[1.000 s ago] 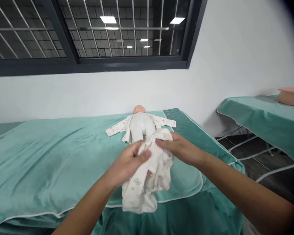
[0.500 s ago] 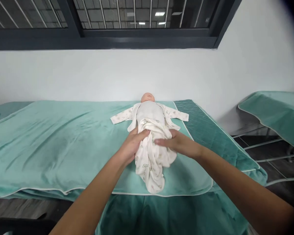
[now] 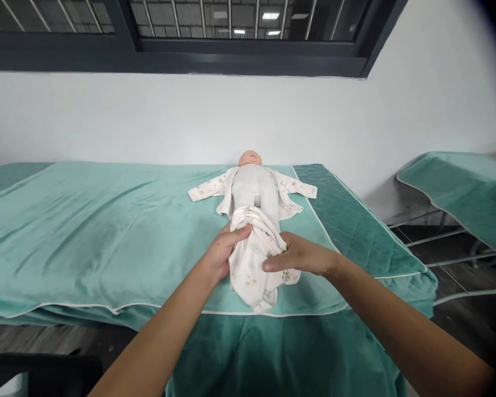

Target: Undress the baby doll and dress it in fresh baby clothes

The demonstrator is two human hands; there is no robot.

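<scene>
A baby doll [image 3: 254, 184] with a grey-white cloth body lies on its back on the bed, its head toward the wall. An open white printed baby jacket [image 3: 209, 188] is on it, both sleeves spread sideways. White printed baby pants [image 3: 251, 275] are bunched around the doll's legs, hiding their lower part. My left hand [image 3: 226, 248] grips the pants at their left side, thumb on top. On the right side my right hand [image 3: 295, 253] is closed on the same cloth, its thumb lying across the front and its other fingers hidden behind.
A green velvet cover [image 3: 107, 237] with white piping spreads over the bed. Behind it stand a white wall [image 3: 169, 118] and a dark-framed window [image 3: 248, 58] with bars. At right is another green-covered bed [image 3: 471, 193] with a metal frame. A black object [image 3: 41, 369] sits at lower left.
Both hands have drawn the pants down toward me, baring more of the doll's lower body and upper legs. The view has tilted slightly downward.
</scene>
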